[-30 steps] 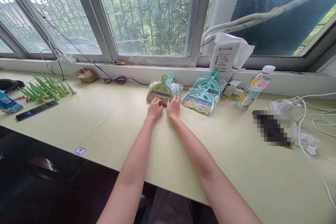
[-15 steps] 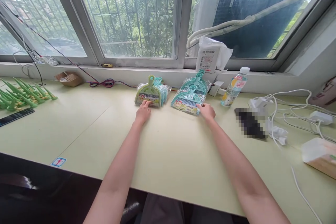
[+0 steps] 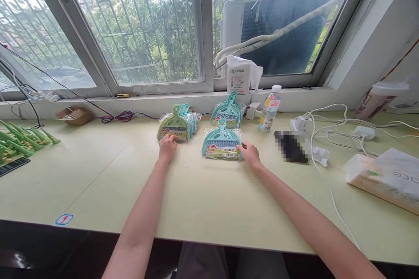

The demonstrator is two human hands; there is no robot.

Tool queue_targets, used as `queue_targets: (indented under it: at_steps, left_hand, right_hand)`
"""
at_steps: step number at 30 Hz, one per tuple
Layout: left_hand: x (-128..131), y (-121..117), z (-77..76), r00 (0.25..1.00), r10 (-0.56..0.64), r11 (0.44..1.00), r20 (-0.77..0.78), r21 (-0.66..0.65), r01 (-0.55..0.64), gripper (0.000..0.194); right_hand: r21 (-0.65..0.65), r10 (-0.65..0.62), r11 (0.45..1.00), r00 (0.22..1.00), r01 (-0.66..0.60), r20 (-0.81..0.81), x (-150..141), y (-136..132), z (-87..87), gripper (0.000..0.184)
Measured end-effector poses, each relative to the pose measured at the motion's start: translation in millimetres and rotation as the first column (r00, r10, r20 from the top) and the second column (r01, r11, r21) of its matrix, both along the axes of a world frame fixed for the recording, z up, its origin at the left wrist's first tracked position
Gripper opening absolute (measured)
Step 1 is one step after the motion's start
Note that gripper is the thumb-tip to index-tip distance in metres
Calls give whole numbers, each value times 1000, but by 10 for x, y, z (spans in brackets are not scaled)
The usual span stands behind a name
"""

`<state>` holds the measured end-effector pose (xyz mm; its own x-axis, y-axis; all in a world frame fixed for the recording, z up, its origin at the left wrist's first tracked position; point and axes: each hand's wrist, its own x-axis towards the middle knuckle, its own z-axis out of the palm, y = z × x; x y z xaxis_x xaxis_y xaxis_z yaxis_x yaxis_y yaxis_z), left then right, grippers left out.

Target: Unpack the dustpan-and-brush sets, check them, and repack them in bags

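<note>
A teal dustpan-and-brush set (image 3: 221,141) in clear wrapping, with a printed label, leans in the middle of the table. My right hand (image 3: 250,155) pinches its lower right corner between thumb and fingers. To its left, a green dustpan-and-brush set (image 3: 173,124) stands in front of several teal wrapped sets (image 3: 194,118). The fingers of my left hand (image 3: 167,148) are bent against the green set's lower edge, gripping it there. Behind the right-hand set, another group of teal dustpan sets (image 3: 228,111) leans near the wall.
A drink bottle (image 3: 270,109) and a blurred dark object (image 3: 291,146) lie to the right, with white cables (image 3: 330,126) and a tissue pack (image 3: 382,178) beyond. At left are green spiky pieces (image 3: 22,139) and a small cardboard box (image 3: 74,116). Windows run behind the table.
My right hand has drawn the front teal set nearer, away from the group behind it. My left hand stays at the green set. The view has shifted to the right.
</note>
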<state>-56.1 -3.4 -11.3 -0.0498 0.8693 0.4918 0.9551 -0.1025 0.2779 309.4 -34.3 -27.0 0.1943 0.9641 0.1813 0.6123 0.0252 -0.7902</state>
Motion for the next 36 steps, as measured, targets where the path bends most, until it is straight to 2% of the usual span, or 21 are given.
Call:
queue_targets:
  at_steps: [4,7,10,12,18,22,25,30,32,33,35,36]
  left_hand:
    - [15,-19,-36,999,39,998,7,-41,-38,27]
    - [1,72,-64,998,56,998,38,-43,-54,44]
    - [-37,280,-83,990,87,996,110,-22,-85,61]
    - [-60,456,-98,984,92,996,156,-8,-92,65]
    - [-79,954,-150,977,67,995,203,53,-80,66]
    - [-104,1177,-155,981,16,996,194,83,-33,63]
    - [-119,1212,-150,975,7,996,222,85,-27,60]
    - [-124,1054,-120,971,27,996,236,71,-45,65]
    - [-144,1007,-113,956,-13,997,293,74,-9,65]
    - [-161,999,-114,939,-44,997,340,69,22,63]
    - [-199,1006,-125,893,-90,996,441,62,70,54]
    - [-216,1016,-133,872,-94,995,480,62,73,48]
  right_hand:
    - [-8,12,1000,1000,-12,-26,-32,-54,34,21]
    - [-14,9,1000,999,-10,-53,-51,-75,55,20]
    - [-27,7,1000,999,-8,-50,-58,-91,73,19]
    - [-39,7,999,999,-8,-37,-59,-92,84,19]
    - [-90,7,996,1000,-8,-17,-62,-65,117,19]
    - [-120,2,993,999,3,35,-92,-45,163,19]
    - [-137,8,991,992,9,122,-106,-23,204,21]
    - [-182,10,983,978,28,208,38,-32,243,26]
    - [-123,-13,991,966,46,258,121,-30,266,31]
    - [-50,-40,997,962,56,268,142,-11,290,34]
    - [126,-59,991,977,33,203,95,95,375,40]
    - [185,-17,983,992,-6,126,14,188,435,40]
